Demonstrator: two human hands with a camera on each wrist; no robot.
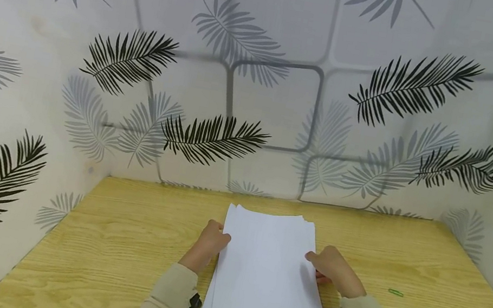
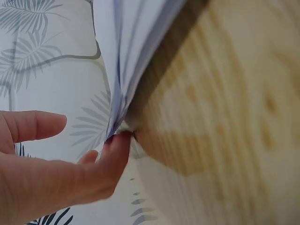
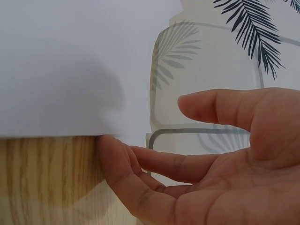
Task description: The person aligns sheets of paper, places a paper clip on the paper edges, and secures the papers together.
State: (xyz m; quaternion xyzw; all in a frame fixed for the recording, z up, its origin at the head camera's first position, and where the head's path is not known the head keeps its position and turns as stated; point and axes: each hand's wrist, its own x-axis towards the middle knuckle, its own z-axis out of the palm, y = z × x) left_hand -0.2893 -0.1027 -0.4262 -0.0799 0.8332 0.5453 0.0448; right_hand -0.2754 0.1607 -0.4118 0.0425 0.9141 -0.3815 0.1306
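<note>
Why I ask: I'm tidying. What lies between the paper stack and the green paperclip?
In the head view, the right hand, then bare wooden tabletop.

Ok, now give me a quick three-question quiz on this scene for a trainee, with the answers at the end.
1. Which hand is nearer the paper clip?
2. Multiple choice: in the head view, where on the table is the stack of white paper? A) right of the paper clip; B) left of the paper clip; C) under the paper clip.
3. True or false: the sheets all line up exactly.

Key:
1. The right hand; the left hand is at the opposite edge of the stack.
2. B.
3. False; corners stick out unevenly at the near end.
</note>
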